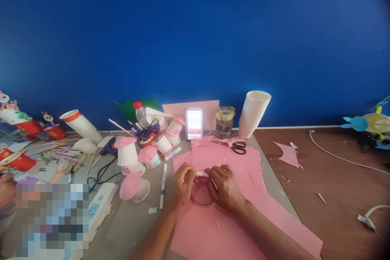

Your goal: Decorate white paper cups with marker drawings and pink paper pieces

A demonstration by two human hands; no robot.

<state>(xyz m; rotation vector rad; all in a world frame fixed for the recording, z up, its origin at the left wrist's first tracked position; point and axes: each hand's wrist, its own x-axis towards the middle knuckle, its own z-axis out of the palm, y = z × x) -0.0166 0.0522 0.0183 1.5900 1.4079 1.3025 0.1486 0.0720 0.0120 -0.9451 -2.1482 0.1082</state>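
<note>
My left hand [184, 183] pinches one end of a short white-and-pink marker [201, 174]. The fingers of my right hand [226, 189] close on its other end. Just below the marker, between both hands, a thin grey ring [203, 204] rests on pink paper [201, 235]; its upper part is partly hidden. Left of my left hand lies a white marker with a teal band [163, 187]. Black-handled scissors [238, 147] lie on the paper beyond my right hand.
Paper cups with pink discs [127, 156], a glue gun [109, 146] and a power strip [102, 207] stand or lie to the left. A phone [194, 124], jar [224, 124] and cup stack [254, 113] are behind. Another person's hand [6, 191] is far left.
</note>
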